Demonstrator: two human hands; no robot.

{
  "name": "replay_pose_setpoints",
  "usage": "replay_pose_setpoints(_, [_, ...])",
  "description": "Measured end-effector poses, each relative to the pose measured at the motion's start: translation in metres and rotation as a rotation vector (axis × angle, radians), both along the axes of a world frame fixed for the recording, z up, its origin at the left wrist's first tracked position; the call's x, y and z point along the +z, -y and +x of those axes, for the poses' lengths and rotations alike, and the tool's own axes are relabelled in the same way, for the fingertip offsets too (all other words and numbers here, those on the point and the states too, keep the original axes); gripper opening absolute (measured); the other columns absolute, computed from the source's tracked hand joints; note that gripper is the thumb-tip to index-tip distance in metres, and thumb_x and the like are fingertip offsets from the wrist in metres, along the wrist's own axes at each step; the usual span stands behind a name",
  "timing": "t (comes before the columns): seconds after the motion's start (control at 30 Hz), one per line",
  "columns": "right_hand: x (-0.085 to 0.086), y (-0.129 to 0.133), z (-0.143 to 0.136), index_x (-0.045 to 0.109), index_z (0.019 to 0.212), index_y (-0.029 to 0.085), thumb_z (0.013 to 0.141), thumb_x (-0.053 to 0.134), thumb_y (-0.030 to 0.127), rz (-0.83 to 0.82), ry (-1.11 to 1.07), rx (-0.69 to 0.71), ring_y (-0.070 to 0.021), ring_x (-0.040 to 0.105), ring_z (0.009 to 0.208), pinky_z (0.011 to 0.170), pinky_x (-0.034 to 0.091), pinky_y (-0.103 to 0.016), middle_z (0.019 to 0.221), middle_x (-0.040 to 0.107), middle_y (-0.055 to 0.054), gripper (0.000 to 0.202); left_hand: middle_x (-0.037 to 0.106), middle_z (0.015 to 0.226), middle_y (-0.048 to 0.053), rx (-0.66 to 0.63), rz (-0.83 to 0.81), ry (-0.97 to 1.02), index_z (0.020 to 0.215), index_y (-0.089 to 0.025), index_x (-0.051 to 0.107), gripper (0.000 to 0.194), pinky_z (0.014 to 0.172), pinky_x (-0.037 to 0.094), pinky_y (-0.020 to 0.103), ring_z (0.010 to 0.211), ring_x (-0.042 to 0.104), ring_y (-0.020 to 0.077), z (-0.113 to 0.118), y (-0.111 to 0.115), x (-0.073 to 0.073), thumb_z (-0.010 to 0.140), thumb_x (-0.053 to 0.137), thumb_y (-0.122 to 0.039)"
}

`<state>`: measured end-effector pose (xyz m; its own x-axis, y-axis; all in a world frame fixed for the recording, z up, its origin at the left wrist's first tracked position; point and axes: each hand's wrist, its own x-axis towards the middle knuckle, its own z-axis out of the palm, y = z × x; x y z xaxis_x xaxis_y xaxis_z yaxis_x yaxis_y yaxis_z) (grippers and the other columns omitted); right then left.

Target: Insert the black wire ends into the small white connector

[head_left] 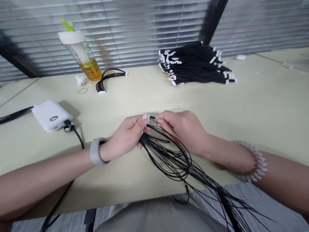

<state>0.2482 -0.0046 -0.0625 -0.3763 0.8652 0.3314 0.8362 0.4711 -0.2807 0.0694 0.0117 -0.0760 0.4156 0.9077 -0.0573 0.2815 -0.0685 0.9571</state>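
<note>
Near the middle of the table, my left hand (129,133) pinches a white connector (148,120) between thumb and fingers. Many thin black wires (166,151) run from beneath that hand down to the right, over the table's front edge. My right hand (184,129) is closed just right of the connector, its thumb and finger pinching a black wire (152,118) close to the connector's end. One group of wires loops below my right hand. The wire tips at the connector are too small to make out.
A large pile of black cables (198,64) with white connectors lies at the back. At the back left stand a bottle of amber liquid (90,67) and a short cable (103,80). A white box (51,114) with a black cord sits left, near a rubber band (82,91).
</note>
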Motion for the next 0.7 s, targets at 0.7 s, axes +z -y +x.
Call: replay_pose_setpoints(0.7, [0.0017,0.0001,-0.0005,0.060,0.080,0.019,0.085,0.044,0.022,0.076,0.284,0.062,-0.0109,0.039,0.048,0.048,0.016,-0.027,0.058,0.060,0.000,0.017,0.054,0.060,-0.003,-0.082,0.003,0.033,0.074,-0.015,0.054,0.044,0.031,0.038,0.012,0.034,0.045,0.0028,-0.0022,-0.0024,-0.0029,0.089,0.040,-0.054])
